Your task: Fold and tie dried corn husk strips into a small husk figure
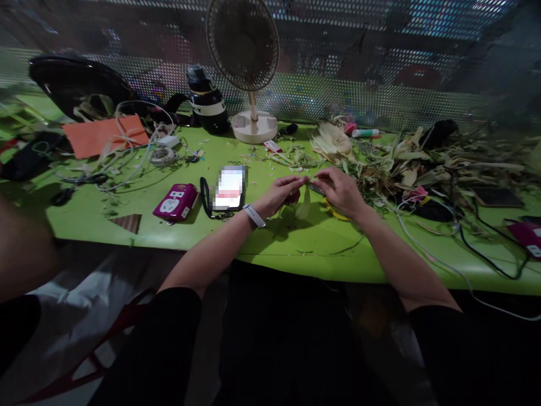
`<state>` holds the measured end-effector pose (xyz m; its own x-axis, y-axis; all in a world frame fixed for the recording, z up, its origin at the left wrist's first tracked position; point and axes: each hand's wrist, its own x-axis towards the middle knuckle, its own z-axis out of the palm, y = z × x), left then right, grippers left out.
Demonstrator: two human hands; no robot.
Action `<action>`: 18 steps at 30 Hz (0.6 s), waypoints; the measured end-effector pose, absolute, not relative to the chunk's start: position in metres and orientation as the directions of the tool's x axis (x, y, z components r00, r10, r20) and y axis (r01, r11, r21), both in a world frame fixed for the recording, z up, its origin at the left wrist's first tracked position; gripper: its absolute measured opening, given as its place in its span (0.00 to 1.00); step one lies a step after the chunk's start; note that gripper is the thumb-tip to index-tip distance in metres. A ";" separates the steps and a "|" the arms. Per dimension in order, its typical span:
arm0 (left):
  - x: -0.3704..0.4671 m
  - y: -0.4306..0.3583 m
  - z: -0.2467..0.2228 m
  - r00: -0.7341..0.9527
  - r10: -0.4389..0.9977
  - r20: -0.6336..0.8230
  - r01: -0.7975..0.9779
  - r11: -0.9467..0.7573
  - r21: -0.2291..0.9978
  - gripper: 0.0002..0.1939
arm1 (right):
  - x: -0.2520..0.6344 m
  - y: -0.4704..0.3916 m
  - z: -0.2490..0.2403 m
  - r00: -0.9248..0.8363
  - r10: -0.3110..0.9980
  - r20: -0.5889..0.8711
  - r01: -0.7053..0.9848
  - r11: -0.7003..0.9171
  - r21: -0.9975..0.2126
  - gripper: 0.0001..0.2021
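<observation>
The person's left hand [289,189] and right hand [341,192] pinch the top of a thin pale leaf [303,210] over the green worktop [274,251], seemingly unfinished, with many loose leaves [401,157] piled nearby.

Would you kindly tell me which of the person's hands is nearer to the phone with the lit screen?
The left hand: it is just to the right of the phone, not touching it. The right hand is farther right, beyond the left.
</observation>
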<state>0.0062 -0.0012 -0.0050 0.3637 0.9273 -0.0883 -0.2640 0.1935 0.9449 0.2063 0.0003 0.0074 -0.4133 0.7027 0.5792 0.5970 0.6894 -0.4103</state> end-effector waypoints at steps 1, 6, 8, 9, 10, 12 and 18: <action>0.006 -0.001 -0.006 0.348 0.934 -0.082 -0.274 0.185 0.944 0.09 | 0.207 0.000 0.007 -0.391 0.711 0.584 0.609 0.676 -0.415 0.15; 0.004 0.002 -0.005 0.282 0.958 -0.044 -0.331 0.140 0.933 0.16 | 0.211 0.005 0.007 -0.400 0.663 0.633 0.635 0.699 -0.330 0.14; 0.003 0.003 -0.003 0.277 0.960 -0.046 -0.342 0.143 0.929 0.17 | 0.211 0.006 0.007 -0.437 0.626 0.646 0.618 0.730 -0.290 0.12; 0.003 0.003 -0.003 0.285 0.957 -0.050 -0.349 0.152 0.925 0.16 | 0.211 0.007 0.007 -0.449 0.609 0.654 0.610 0.743 -0.274 0.11; 0.003 0.003 -0.002 0.299 0.953 -0.053 -0.358 0.164 0.919 0.14 | 0.211 0.007 0.007 -0.457 0.593 0.663 0.601 0.755 -0.261 0.11; 0.002 0.003 -0.002 0.345 0.937 -0.049 -0.377 0.186 0.907 0.10 | 0.211 0.007 0.007 -0.469 0.560 0.683 0.577 0.780 -0.243 0.10; 0.002 0.002 -0.007 0.405 0.914 -0.021 -0.317 0.162 0.934 0.13 | 0.210 0.006 0.007 -0.519 0.515 0.682 0.511 0.827 -0.235 0.08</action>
